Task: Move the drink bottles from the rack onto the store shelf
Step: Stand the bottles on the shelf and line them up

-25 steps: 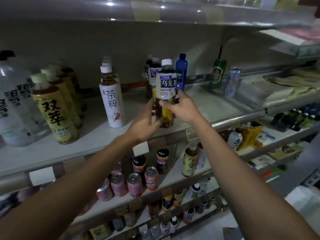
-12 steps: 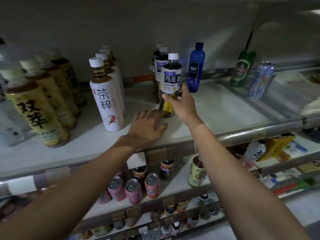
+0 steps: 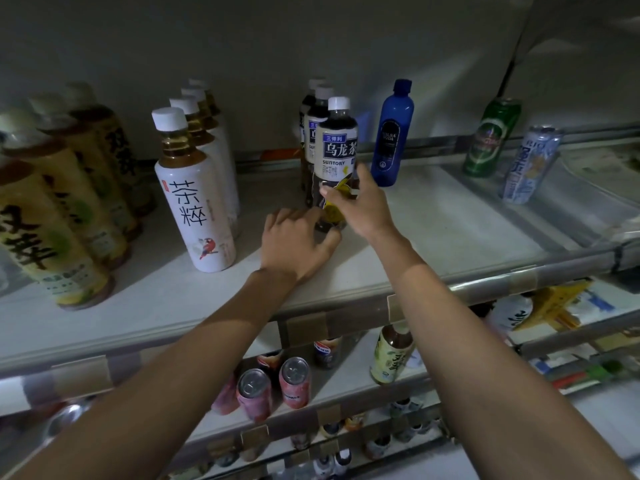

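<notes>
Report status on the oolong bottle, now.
Right hand grips oolong bottle, upright on shelf. Left hand on shelf by its base. Blue bottle close right, not touching.

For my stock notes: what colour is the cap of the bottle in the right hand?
White cap, seen best in head view.

Three oolong bottles (image 3: 337, 147); four white bottles (image 3: 195, 209); one blue bottle (image 3: 391, 140).

The oolong tea bottle (image 3: 337, 150) is clear glossy plastic under a slick printed wrap. The shelf (image 3: 450, 230) board looks matt and pale (its front edge is shiny metal). The green can (image 3: 491, 140) is glossy metal, the blue bottle (image 3: 391, 133) smooth translucent plastic.
</notes>
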Motion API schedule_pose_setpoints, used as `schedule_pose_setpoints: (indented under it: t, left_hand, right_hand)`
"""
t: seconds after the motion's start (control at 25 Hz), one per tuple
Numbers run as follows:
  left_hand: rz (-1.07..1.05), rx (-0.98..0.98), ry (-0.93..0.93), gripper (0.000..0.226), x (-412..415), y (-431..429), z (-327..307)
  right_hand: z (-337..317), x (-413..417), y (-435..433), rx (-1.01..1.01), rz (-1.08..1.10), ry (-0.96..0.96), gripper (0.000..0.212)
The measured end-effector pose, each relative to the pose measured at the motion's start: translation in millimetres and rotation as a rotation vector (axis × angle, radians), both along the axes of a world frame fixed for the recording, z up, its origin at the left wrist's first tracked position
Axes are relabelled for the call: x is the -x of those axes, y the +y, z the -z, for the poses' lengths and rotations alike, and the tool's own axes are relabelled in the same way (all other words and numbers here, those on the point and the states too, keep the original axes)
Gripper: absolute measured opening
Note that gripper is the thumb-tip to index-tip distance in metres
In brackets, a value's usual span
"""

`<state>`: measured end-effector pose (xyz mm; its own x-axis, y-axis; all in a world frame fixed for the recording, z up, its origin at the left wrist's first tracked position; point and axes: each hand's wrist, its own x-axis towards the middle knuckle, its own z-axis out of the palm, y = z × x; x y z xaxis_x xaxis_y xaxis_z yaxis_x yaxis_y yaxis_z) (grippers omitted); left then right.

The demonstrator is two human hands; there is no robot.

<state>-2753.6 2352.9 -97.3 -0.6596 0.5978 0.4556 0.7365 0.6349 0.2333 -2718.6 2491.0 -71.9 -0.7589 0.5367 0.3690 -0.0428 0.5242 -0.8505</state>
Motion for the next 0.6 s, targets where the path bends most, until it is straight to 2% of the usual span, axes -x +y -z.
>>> schedule_pose_setpoints:
  t: [0.36,0.6]
  left_hand:
    - [0.002,0.008,0.05,0.055,2.4,0.0,6.4]
    - [0.041,0.038,0.031,0.067,1.7,-4.0,7.6]
  right_hand:
    - [9.5,3.0,-4.7,0.009,0.041,0.052,0.05]
    - [4.9,-2.0,-7.6,0.009,0.055,0.041,0.047]
